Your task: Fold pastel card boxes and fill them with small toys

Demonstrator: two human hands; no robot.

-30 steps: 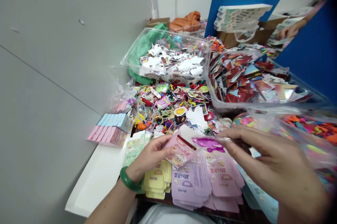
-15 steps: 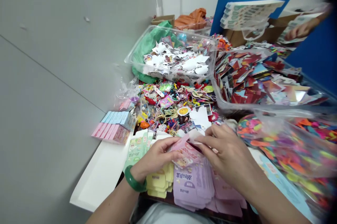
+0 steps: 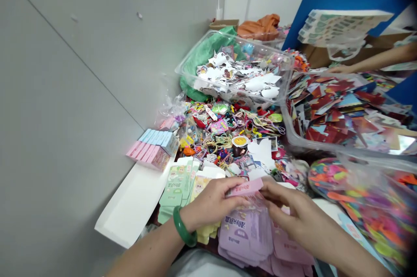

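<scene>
A small pink carton (image 3: 245, 187) is held between my two hands, its narrow printed side turned up. My left hand (image 3: 216, 202), with a green bangle at the wrist, grips the carton's left end between thumb and fingers. At the other end, the fingers of my right hand (image 3: 286, 207) are closed on it; their tips are partly hidden. Just beneath lie flat purple cartons (image 3: 243, 233) in a pile, with pink flat cartons (image 3: 289, 251) to the right. Yellow flat cartons (image 3: 208, 231) and green flat cartons (image 3: 177, 186) are to the left.
Small toys and hair ties (image 3: 224, 127) are heaped beyond my hands. Clear bins hold white cutouts (image 3: 239, 79) and red card pieces (image 3: 345, 107). A bag of balloons (image 3: 368, 207) lies right. Folded cartons (image 3: 153, 149) stand on a white tray (image 3: 130, 207). Another person's arm (image 3: 378, 60) reaches in.
The pink carton has turned from its broad face to its narrow side, and its raised white flap no longer shows. The view has shifted left. The other person's hand has moved down toward the red-card bin.
</scene>
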